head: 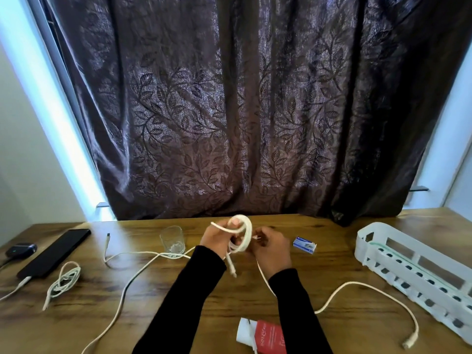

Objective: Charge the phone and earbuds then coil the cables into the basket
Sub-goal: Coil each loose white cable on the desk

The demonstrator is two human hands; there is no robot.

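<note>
A dark leaf-patterned curtain (pixel 242 111) fills the back of the view and hangs down to the far edge of a wooden table (pixel 178 302). On the table's right side lies a long white basket (pixel 413 261) with slotted walls, nothing of the cables in it.

At far left a black phone (pixel 55 252) lies flat, with a white plug in its near end. Just beyond its left side sits a small dark earbud case (pixel 21 250) with a light showing and a dark lead running off the edge.

Two black sleeves reach in from the bottom. The left hand (pixel 217 238) holds a coil (pixel 241 236) of white cable above the middle of the table, fingers curled through the loops; a short end with a plug hangs below it. The right hand (pixel 272 247) sits just beside the coil and pinches the same cable, whose tail (pixel 357 290) drops under the wrist, curves across the table to the right and ends in a plug near the basket.

A second white cable (pixel 132 274) lies loose from the table's middle toward the near left edge. A small cable bundle (pixel 65 279) lies near the phone. A clear glass (pixel 173 241) stands left of the hands. A red-and-white packet (pixel 265 337) lies at the near edge, and a small blue box (pixel 304 245) lies right of the hands.
</note>
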